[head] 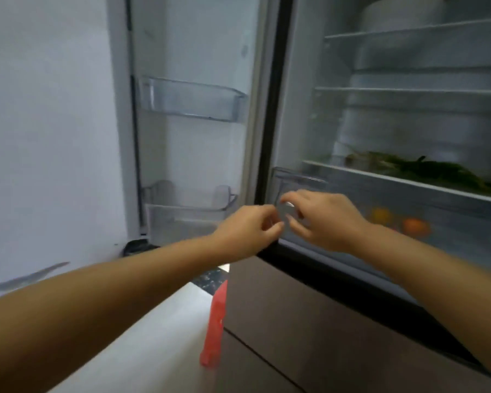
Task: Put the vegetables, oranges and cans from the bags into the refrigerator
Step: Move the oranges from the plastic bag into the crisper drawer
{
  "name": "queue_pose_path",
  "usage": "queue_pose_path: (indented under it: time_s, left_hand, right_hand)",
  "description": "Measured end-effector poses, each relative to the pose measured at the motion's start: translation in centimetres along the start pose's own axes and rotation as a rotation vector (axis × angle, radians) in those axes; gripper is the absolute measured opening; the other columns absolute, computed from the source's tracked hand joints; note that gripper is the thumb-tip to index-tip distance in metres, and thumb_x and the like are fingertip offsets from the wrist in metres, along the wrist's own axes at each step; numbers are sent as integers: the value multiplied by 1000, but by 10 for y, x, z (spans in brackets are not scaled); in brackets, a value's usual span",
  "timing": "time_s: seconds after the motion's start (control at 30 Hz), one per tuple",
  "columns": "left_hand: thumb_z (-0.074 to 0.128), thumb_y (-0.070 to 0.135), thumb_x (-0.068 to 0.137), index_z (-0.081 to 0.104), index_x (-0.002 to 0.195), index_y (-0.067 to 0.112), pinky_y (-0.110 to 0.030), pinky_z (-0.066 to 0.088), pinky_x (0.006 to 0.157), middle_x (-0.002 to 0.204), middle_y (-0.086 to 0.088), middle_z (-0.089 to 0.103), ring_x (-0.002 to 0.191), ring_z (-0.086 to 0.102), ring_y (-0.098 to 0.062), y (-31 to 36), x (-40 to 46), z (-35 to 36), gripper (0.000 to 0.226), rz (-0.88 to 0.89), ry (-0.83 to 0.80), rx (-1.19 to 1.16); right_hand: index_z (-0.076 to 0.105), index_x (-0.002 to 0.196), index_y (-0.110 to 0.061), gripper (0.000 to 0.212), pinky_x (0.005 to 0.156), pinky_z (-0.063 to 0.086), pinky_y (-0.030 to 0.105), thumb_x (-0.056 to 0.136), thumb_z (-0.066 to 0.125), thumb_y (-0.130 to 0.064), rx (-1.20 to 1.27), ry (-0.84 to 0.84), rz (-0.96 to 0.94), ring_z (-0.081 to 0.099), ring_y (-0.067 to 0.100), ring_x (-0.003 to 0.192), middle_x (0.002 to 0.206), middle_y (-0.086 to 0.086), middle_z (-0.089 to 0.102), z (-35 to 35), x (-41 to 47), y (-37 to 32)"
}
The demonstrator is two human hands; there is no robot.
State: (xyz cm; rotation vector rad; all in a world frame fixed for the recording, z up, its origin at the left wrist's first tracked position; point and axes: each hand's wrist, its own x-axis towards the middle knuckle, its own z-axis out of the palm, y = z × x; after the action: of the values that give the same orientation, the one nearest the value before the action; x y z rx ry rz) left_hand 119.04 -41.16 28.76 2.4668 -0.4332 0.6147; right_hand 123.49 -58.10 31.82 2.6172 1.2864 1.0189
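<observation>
A: Right, fridge (278, 114) open, I'm viewing from head cam. Both hands out at the drawer front, about 3 o'clock of frame centre.

B: Finger state?

A: Left hand (245, 229) fingers curled loosely, thumb and index tips near each other; can't tell if they pinch anything, too blurred. Right hand (323, 219) fingers bent, spread a bit, tips by the clear drawer (301, 182) corner. Something small and pale between the two hands, can't ID.

B: Task items?

A: Greens (425, 168) lying on the shelf above the drawer, at 2 o'clock. Two oranges (414, 226) inside the drawer, seen thru its front, at 3 o'clock just right of the right wrist. No cans I can make out.

B: Else?

A: Door bins (193, 99) on open left door, 11 o'clock. Red object (216, 324) by counter edge (142, 344), 6 o'clock.
</observation>
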Motion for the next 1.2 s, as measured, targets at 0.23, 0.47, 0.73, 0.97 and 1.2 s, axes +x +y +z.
queue_pose_path:
  time_s: [0.23,0.47,0.73,0.97,1.2]
  left_hand:
    - [52,32,93,56,80,13,-34,44,64,74,2,59,69,53,-19,-96,-179,-78,24,-326,7,134]
    - [52,31,93,48,72,23,-31,44,65,76,5,60,69,54,-19,-194,-392,-224,22,-732,194,213]
    - [49,30,93,59,98,14,-30,45,68,87,0,61,78,57,-18,-274,-638,-364,20,-1142,274,285]
    - [50,28,91,56,87,18,-33,47,72,80,3,56,76,55,-18,-349,-743,-450,12,-1298,457,243]
    - [51,26,93,56,89,14,-28,43,70,76,4,53,77,52,-16,-441,-787,-510,14,-1378,578,218]
  right_hand:
    - [60,114,-17,31,61,49,38,92,46,-34,188,-130,-291,66,30,86,104,3,66,45,41,-192]
    - [45,131,-22,38,77,45,35,96,41,-33,522,-233,-274,61,25,103,127,1,57,73,104,-467]
    - [35,140,-20,50,91,49,37,95,47,-38,810,-418,-348,55,22,114,137,4,48,53,159,-765]
    - [39,137,-19,43,89,48,37,97,43,-34,747,-471,-544,56,24,112,138,4,46,60,223,-902]
    - [42,135,-18,41,93,47,38,97,42,-31,681,-541,-701,55,25,115,136,4,46,106,320,-1005]
